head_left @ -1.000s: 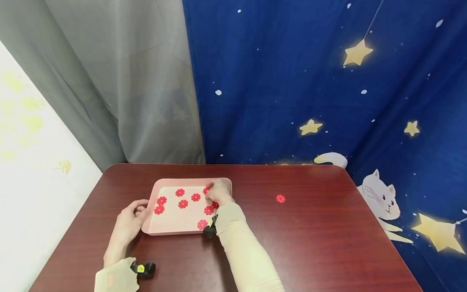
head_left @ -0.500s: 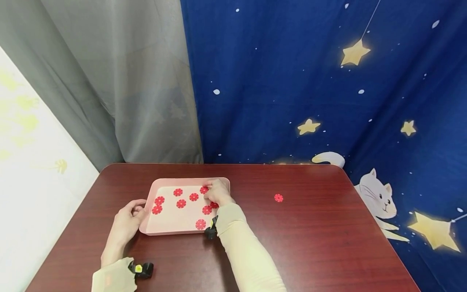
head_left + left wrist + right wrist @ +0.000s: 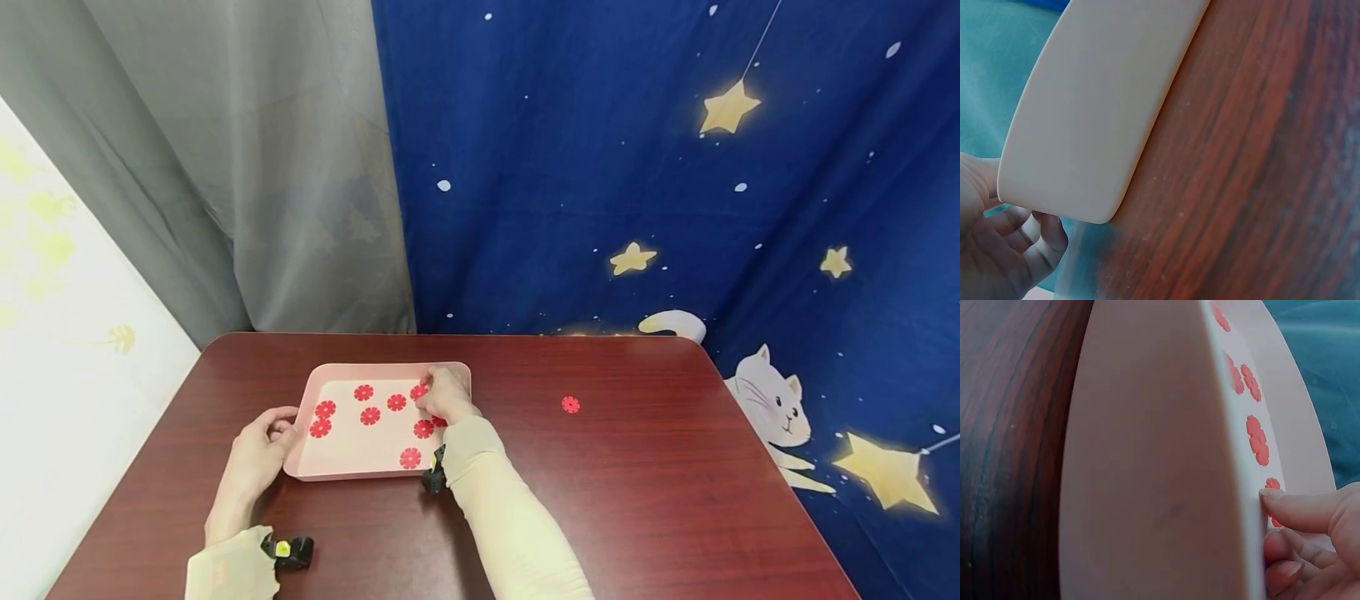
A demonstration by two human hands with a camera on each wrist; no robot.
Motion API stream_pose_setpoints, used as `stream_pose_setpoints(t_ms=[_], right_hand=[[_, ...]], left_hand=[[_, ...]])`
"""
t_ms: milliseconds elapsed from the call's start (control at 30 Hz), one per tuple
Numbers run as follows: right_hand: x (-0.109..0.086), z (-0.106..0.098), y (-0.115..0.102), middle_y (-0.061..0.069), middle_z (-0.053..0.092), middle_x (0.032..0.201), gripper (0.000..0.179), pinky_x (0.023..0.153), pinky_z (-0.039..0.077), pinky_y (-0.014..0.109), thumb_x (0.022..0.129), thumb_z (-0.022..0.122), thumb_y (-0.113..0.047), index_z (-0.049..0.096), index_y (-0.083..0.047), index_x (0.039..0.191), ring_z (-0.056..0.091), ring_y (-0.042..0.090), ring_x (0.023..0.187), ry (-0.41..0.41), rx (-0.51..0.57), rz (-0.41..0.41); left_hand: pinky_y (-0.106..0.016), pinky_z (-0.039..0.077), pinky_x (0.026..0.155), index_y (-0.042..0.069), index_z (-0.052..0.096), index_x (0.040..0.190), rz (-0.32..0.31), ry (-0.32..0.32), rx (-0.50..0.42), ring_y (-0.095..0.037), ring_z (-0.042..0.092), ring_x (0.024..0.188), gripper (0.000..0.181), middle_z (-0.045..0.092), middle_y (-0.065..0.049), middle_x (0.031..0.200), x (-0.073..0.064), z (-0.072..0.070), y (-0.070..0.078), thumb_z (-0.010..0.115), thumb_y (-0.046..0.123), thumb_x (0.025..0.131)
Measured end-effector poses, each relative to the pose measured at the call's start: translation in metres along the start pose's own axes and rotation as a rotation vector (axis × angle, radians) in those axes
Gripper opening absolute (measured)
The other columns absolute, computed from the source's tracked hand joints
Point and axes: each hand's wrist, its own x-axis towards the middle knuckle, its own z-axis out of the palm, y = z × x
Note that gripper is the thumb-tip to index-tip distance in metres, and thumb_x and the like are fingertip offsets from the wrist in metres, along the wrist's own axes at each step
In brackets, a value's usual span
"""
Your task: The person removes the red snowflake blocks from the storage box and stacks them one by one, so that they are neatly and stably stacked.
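Observation:
A shallow pink tray lies on the table, with several red notched snowflake building discs spread on its floor. My left hand grips the tray's left wall. In the left wrist view, the left hand's curled fingers sit outside the tray corner. My right hand reaches inside the tray at its right end. Its fingertips are right at a red disc near the back, and another disc is partly covered by the hand. The right wrist view shows the thumb overlapping a disc; I cannot tell whether it is pinched.
One more red disc lies on the dark red wooden table, right of the tray. Grey and blue star-print curtains hang behind the table's far edge. Black wrist cameras are strapped to both sleeves.
The whole scene has shifted slightly left in the head view. Both hands, the tray and the discs keep nearly the same places relative to each other.

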Motion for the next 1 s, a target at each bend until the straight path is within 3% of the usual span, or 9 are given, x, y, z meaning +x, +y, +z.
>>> stream_pose_setpoints(t_ms=[233, 633, 900, 1000], right_hand=[[-0.0011, 0.0037, 0.0003, 0.003, 0.055, 0.074, 0.032, 0.050, 0.041, 0.026, 0.076, 0.081, -0.004, 0.057, -0.012, 0.095, 0.051, 0.019, 0.064, 0.003, 0.008, 0.003], [-0.0025, 0.0079, 0.0003, 0.003, 0.053, 0.076, 0.036, 0.049, 0.042, 0.027, 0.075, 0.082, -0.004, 0.054, -0.013, 0.094, 0.051, 0.019, 0.063, 0.014, 0.038, 0.021], [-0.0035, 0.0052, -0.0018, 0.001, 0.059, 0.096, 0.033, 0.051, 0.045, 0.026, 0.078, 0.080, -0.005, 0.060, -0.016, 0.102, 0.053, 0.018, 0.071, -0.003, 0.038, 0.027], [-0.0031, 0.0030, -0.0029, 0.000, 0.060, 0.093, 0.029, 0.051, 0.045, 0.027, 0.080, 0.079, -0.006, 0.062, -0.017, 0.101, 0.054, 0.018, 0.069, -0.012, 0.025, 0.029]], left_hand=[[-0.024, 0.040, 0.062, 0.001, 0.059, 0.124, -0.005, -0.001, 0.000, -0.018, 0.051, 0.077, 0.031, 0.059, -0.010, 0.093, -0.0005, 0.0006, 0.0010, 0.058, 0.014, 0.096], [-0.025, 0.041, 0.063, 0.000, 0.057, 0.127, -0.012, -0.017, -0.008, -0.021, 0.052, 0.080, 0.033, 0.059, -0.011, 0.096, -0.0022, 0.0011, -0.0006, 0.057, 0.017, 0.098], [-0.024, 0.042, 0.063, 0.000, 0.056, 0.128, -0.018, -0.026, -0.012, -0.021, 0.053, 0.081, 0.034, 0.058, -0.011, 0.097, -0.0023, 0.0002, 0.0009, 0.056, 0.018, 0.099], [-0.024, 0.042, 0.063, 0.000, 0.056, 0.128, -0.016, -0.025, -0.013, -0.022, 0.053, 0.081, 0.034, 0.058, -0.011, 0.097, -0.0016, -0.0002, 0.0018, 0.056, 0.018, 0.099]])
